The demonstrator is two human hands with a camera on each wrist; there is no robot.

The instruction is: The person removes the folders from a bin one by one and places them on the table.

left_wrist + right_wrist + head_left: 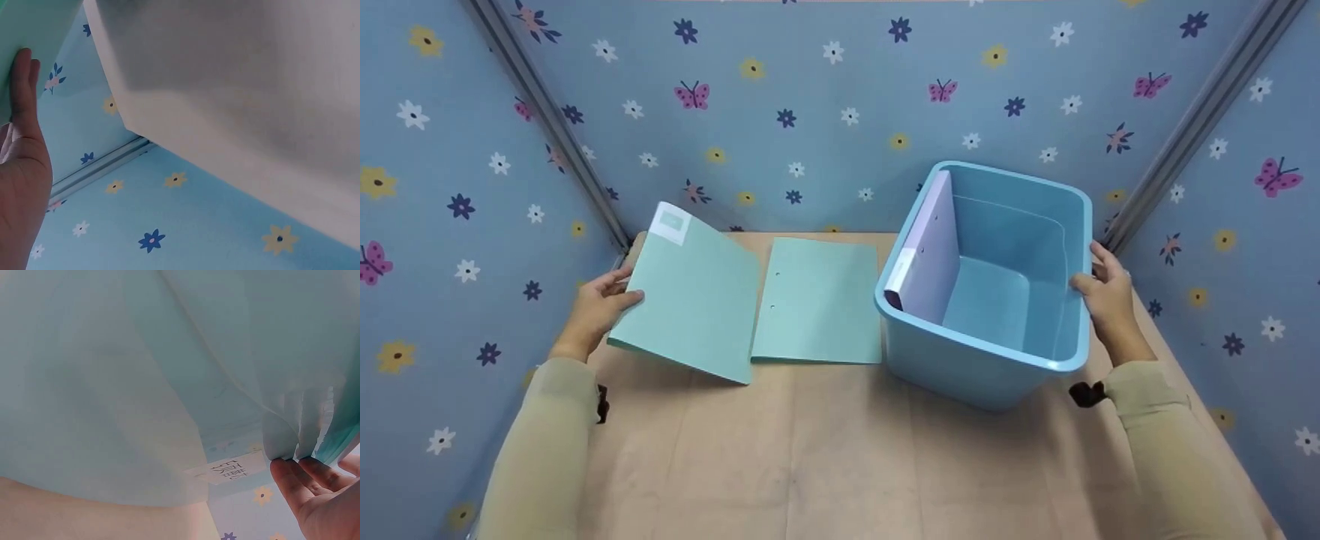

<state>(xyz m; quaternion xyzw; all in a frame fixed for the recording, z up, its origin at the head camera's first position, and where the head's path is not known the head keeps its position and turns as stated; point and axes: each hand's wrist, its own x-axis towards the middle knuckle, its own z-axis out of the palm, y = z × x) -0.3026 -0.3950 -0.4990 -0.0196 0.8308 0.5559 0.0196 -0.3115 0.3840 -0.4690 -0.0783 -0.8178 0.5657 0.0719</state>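
My left hand (pixel 594 307) grips the left edge of a mint green file folder (pixel 690 292), thumb in front and fingers behind. The folder stands tilted, with a white label at its upper left corner. Beside it, a second mint green folder (pixel 819 300) with two punched holes lies flat on the table. At the right, my right hand (pixel 1106 292) holds the rim of a blue plastic bin (pixel 982 367), thumb over the edge and the other fingers along the outer wall (pixel 236 433). Inside the bin, a lilac folder (pixel 934 251) leans upright against the left wall.
A pale wooden table (pixel 780 450) carries everything. Blue flowered panels (pixel 810 97) enclose it at the back and both sides, joined by grey metal corner posts (pixel 551 112). The bin stands close against the flat folder's right edge.
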